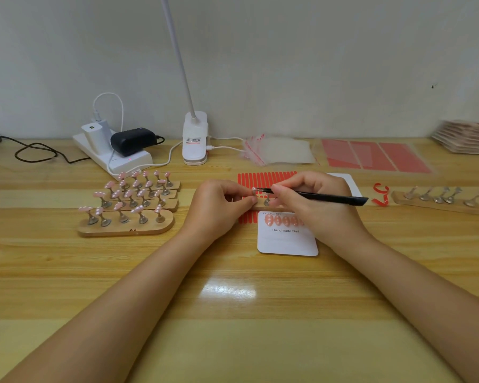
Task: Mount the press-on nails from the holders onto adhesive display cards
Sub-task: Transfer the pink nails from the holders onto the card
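Right hand (310,200) grips black tweezers (315,195), long axis level, tips pointing left at a nail (254,191) pinched by the left hand (221,203), above a wooden holder (263,208) behind the white card (287,239).

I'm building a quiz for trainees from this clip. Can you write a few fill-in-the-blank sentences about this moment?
1. The right hand grips black ____.
2. The display card reads "Handmade ____".
3. The nail holders left of the left hand stand on ____ bases.
4. The clip lamp is ____ in colour.

Missing: tweezers; Nail; wooden; white
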